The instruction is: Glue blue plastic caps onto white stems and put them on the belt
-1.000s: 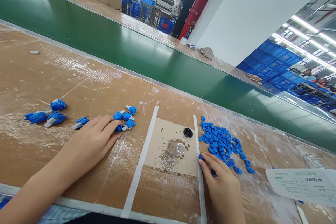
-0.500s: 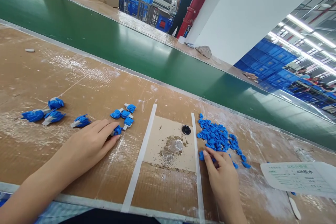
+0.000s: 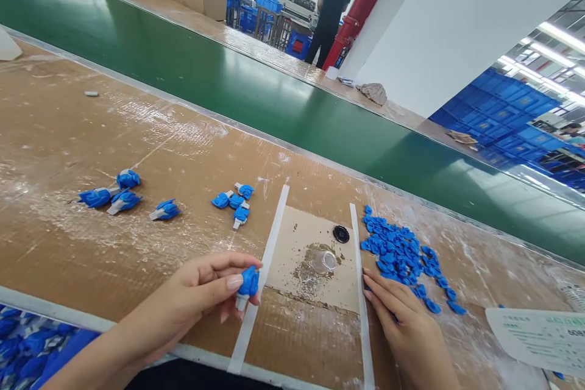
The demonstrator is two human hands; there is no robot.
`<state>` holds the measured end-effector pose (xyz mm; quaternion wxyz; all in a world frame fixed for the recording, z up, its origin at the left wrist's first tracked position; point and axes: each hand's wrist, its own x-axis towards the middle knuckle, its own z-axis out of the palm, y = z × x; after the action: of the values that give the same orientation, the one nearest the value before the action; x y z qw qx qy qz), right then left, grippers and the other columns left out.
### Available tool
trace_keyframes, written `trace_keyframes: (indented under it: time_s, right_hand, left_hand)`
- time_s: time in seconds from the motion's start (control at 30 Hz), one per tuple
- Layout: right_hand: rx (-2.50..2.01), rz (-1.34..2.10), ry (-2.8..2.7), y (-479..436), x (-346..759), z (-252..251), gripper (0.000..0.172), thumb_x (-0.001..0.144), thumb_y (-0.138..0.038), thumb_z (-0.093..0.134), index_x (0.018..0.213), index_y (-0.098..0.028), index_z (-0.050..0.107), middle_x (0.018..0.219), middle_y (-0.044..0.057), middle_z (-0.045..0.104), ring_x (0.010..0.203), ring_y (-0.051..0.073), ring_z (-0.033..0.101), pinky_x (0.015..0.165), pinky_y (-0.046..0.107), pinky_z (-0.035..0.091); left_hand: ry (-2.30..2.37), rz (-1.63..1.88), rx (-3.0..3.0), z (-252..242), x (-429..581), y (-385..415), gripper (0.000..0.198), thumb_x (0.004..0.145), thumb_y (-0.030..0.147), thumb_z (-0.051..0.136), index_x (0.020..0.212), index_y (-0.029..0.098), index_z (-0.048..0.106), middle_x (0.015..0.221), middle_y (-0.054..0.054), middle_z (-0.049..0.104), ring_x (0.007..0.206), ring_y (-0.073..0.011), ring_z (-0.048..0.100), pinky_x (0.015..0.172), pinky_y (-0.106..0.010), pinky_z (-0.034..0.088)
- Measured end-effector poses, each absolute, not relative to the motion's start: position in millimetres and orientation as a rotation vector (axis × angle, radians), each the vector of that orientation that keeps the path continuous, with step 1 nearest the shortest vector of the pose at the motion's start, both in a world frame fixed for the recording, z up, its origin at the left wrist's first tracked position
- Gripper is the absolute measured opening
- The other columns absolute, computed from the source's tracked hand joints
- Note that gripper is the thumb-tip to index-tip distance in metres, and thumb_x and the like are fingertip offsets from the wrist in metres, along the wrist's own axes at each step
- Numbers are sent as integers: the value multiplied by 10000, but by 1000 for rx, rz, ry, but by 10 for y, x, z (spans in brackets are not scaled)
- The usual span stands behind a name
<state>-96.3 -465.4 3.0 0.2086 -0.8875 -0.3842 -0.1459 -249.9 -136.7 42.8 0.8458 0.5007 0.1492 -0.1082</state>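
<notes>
My left hand [image 3: 201,292] is lifted over the near edge of the cardboard-covered bench and pinches a small blue and white plastic piece [image 3: 248,285] between thumb and fingers. My right hand [image 3: 404,326] lies palm down at the near edge of a heap of small blue caps [image 3: 402,253], its fingertips curled onto them; what they grip is hidden. Between the hands lies a cardboard pad [image 3: 315,256] with a small clear cup [image 3: 325,260] in a smear of glue and a black disc [image 3: 340,233].
Two groups of finished blue and white pieces lie to the left [image 3: 235,201] [image 3: 123,192]. A green conveyor belt [image 3: 256,97] runs behind the bench. A printed white sheet [image 3: 539,332] lies at the right. Cardboard boxes, blue crates and standing people are far behind.
My left hand picked one blue and white piece from the group and drew it back toward me, lifted off the bench. My right hand stayed at the blue caps.
</notes>
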Motion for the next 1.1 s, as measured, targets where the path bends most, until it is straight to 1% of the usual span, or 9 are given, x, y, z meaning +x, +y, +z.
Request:
trace_keyframes:
  time_s: [0.13, 0.2, 0.37, 0.5, 0.63, 0.73, 0.9, 1.0, 1.1]
  right_hand:
    - [-2501, -404, -954, -4645, -978, 79, 338, 973, -432, 493, 1123, -208, 697, 1067, 82, 731, 968, 261, 687, 813, 437, 580]
    - [-2485, -414, -878, -4562, -1029, 176, 334, 961, -438, 520, 1164, -211, 656, 1072, 81, 723, 965, 257, 688, 815, 423, 574]
    - [-2314, -355, -964, -4160, -1175, 462, 292, 959, -356, 577, 1233, -257, 566, 1107, 48, 697, 1054, 214, 644, 871, 353, 544]
    - [-2242, -310, -1117, -3922, -1126, 475, 357, 965, -264, 571, 1317, -263, 515, 1103, 52, 693, 1050, 226, 617, 892, 386, 520]
    - [-2238, -288, -1180, -3871, -1076, 420, 341, 957, -248, 581, 1296, -271, 551, 1099, 44, 700, 1026, 234, 612, 882, 397, 517]
    - [-2178, -250, -1040, -3884, -1192, 443, 301, 932, -275, 629, 1231, -295, 602, 1120, 31, 696, 1053, 222, 621, 905, 376, 529]
    - [-1774, -6, -688, -3859, -1530, 433, 399, 907, -294, 684, 1284, -357, 572, 1160, 19, 705, 1055, 193, 675, 909, 323, 575]
    - [-1565, 105, -650, -3795, -1661, 383, 434, 890, -280, 709, 1296, -353, 574, 1154, 27, 710, 1051, 191, 684, 906, 294, 578]
    - [-1482, 135, -620, -3716, -1757, 383, 450, 858, -284, 744, 1281, -334, 596, 1118, 46, 717, 1042, 206, 686, 912, 309, 576]
  left_hand:
    - [331, -271, 944, 426, -2502, -1449, 434, 790, 458, 762, 1116, 184, 679, 872, -82, 734, 677, -113, 592, 627, -203, 449]
    - [341, -280, 934, 420, -2500, -1466, 420, 779, 454, 774, 1085, 181, 683, 873, -80, 737, 673, -110, 596, 613, -195, 441]
    - [368, -290, 953, 419, -2481, -1487, 442, 738, 435, 807, 1073, 175, 679, 863, -75, 740, 636, -106, 600, 548, -180, 404]
    - [391, -276, 971, 456, -2475, -1506, 444, 734, 437, 804, 1061, 166, 674, 866, -77, 737, 646, -113, 615, 550, -184, 410]
    - [358, -260, 982, 452, -2473, -1536, 475, 739, 422, 800, 1106, 157, 656, 905, -99, 742, 658, -121, 614, 554, -196, 426]
    - [313, -238, 974, 425, -2454, -1605, 454, 772, 399, 779, 1136, 173, 627, 927, -92, 742, 693, -132, 637, 573, -204, 447]
    - [221, -231, 880, 428, -2404, -1808, 342, 800, 334, 761, 1071, 188, 613, 978, -75, 735, 793, -143, 665, 638, -213, 476]
    - [164, -253, 838, 464, -2385, -1902, 313, 811, 310, 751, 1060, 189, 606, 960, -74, 736, 825, -139, 653, 663, -211, 476]
    - [144, -277, 830, 497, -2385, -1935, 280, 824, 288, 742, 1059, 195, 622, 939, -49, 730, 779, -108, 621, 681, -200, 470]
